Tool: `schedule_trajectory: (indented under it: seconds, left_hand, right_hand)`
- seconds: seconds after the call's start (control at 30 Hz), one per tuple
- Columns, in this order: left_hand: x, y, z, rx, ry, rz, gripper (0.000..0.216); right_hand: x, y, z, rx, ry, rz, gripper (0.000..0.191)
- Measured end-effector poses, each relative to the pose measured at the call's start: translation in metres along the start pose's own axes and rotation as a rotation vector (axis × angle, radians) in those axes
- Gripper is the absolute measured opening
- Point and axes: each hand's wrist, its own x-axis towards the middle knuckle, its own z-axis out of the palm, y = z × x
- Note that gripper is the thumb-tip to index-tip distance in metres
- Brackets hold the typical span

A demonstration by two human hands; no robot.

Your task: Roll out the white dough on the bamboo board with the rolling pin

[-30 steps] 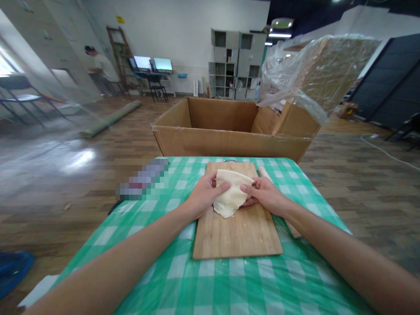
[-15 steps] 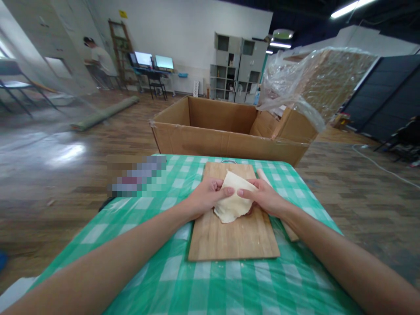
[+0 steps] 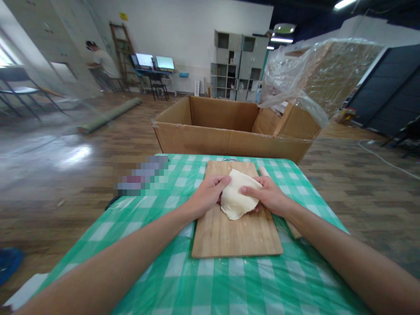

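Dough sheet (image 3: pixel 240 202) looks already flattened, just not laid down yet imo: left hand (image 3: pixel 210 193) and right hand (image 3: pixel 268 195) both pinching it, over the cutting board's (image 3: pixel 238 238) 12 o'clock half.

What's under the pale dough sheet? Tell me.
Below the pale dough sheet is the wooden board, its near part visible. The left hand and right hand each have fingers beneath, partly hidden. The board directly underneath is covered; sheet-to-board contact is unclear.
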Motion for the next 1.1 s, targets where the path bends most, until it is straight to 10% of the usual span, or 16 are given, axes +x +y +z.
schedule_trajectory:
  seconds: [0.77,1.1]
  left_hand:
    - [-0.003,0.009,0.001,0.081,-0.101,0.022,0.036]
    - [0.001,-0.004,-0.003,-0.097,0.136,0.089,0.046]
  right_hand:
    - [0.003,0.005,0.004,0.040,0.027,-0.067,0.041]
    - [0.008,0.010,0.001,0.168,0.042,-0.030,0.042]
